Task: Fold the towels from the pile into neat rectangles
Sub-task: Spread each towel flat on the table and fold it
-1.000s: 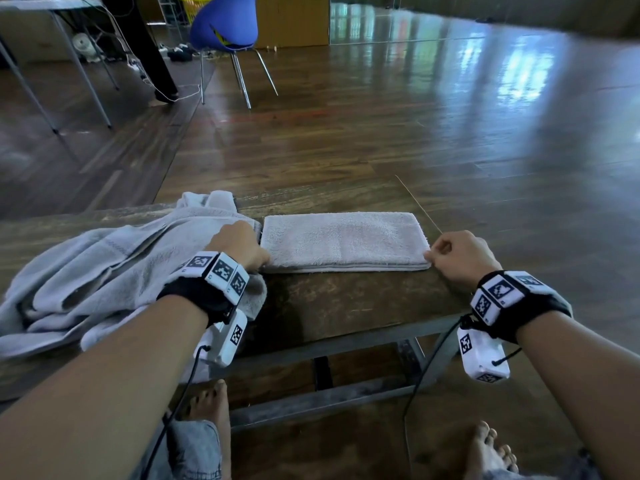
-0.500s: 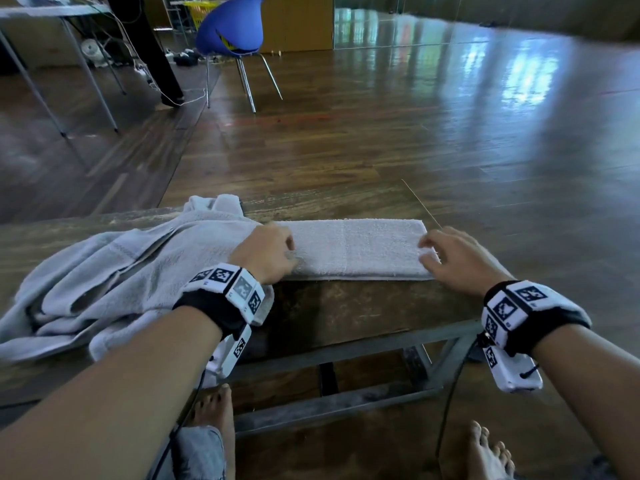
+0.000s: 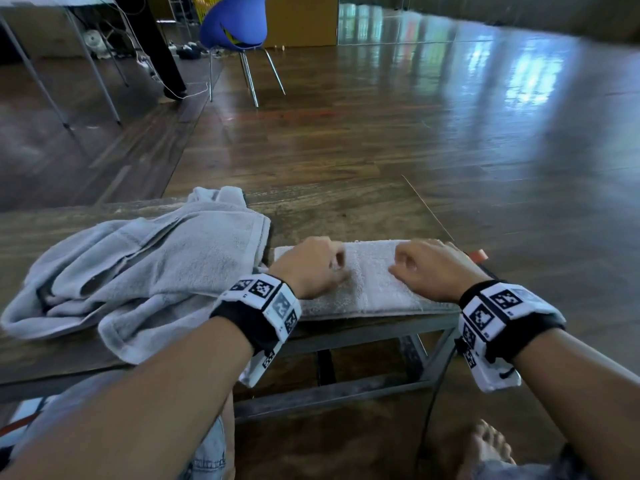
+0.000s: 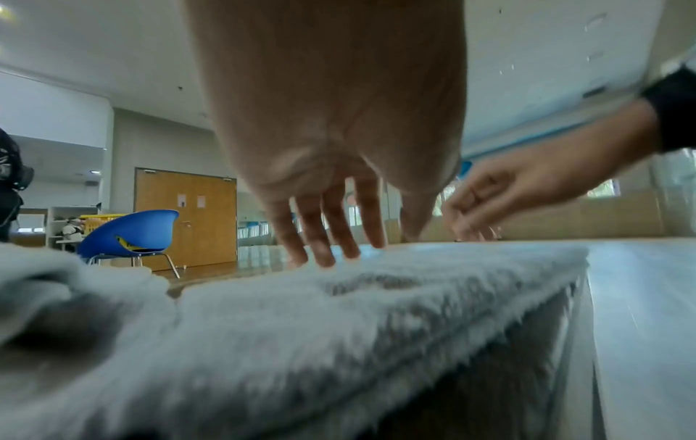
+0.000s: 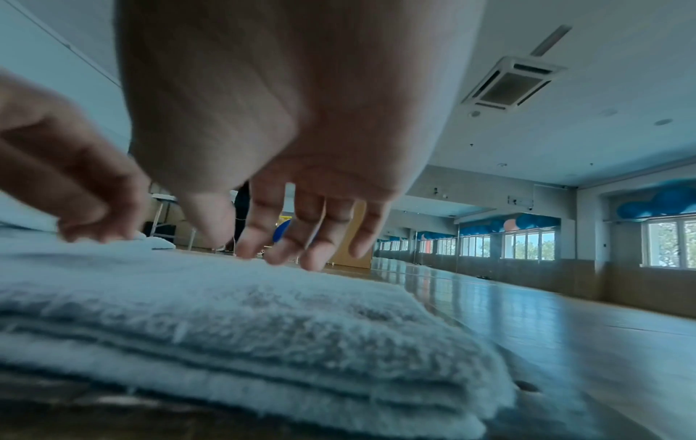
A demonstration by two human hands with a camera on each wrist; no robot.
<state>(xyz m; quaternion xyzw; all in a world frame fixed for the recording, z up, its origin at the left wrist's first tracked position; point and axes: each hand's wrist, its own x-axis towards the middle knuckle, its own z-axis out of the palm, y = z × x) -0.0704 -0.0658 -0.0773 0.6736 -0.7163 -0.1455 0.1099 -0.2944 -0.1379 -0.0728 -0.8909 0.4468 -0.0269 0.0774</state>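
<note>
A pale grey towel (image 3: 370, 289), folded into a long narrow rectangle, lies along the near right edge of the low wooden table (image 3: 346, 216). My left hand (image 3: 311, 268) sits over its left part, fingers spread and extended, tips touching the pile (image 4: 320, 262). Over the right part is my right hand (image 3: 429, 268), fingers also extended downward onto the towel (image 5: 263, 297). Neither hand grips anything. The folded layers show at the towel's near edge in the right wrist view. A heap of crumpled grey towels (image 3: 138, 268) lies on the table to the left.
A blue chair (image 3: 239, 26) stands on the wooden floor beyond the table, with a person's dark leg (image 3: 156, 46) and metal table legs at far left. The table's metal frame (image 3: 346, 389) and my bare feet (image 3: 491, 448) are below. A cable hangs from my right wrist.
Both hands have let go of the towel's ends and moved inward over its top, closer together. Their fingers went from curled to extended on the towel.
</note>
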